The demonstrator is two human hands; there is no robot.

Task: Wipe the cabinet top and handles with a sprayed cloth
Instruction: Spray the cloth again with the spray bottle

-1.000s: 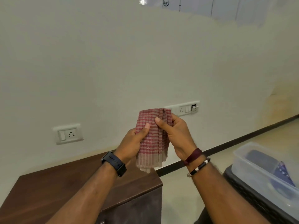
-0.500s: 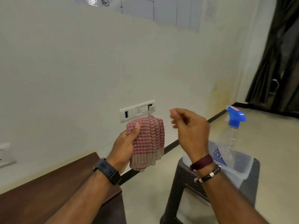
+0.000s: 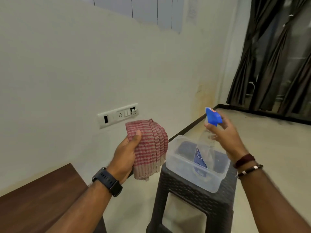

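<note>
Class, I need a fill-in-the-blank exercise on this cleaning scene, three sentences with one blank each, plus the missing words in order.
1. The left hand grips a folded red-and-beige checked ____.
2. The right hand reaches for the spray bottle, whose nozzle head is coloured ____.
3. The spray bottle stands inside a clear plastic container that sits on a dark plastic ____.

Missing words: cloth; blue; stool.

A single head-worn, wide-angle view looks forward and slightly down from close above both forearms, facing the cream painted wall [image 3: 67, 73] and dark woven plastic stool [image 3: 193, 199].
</note>
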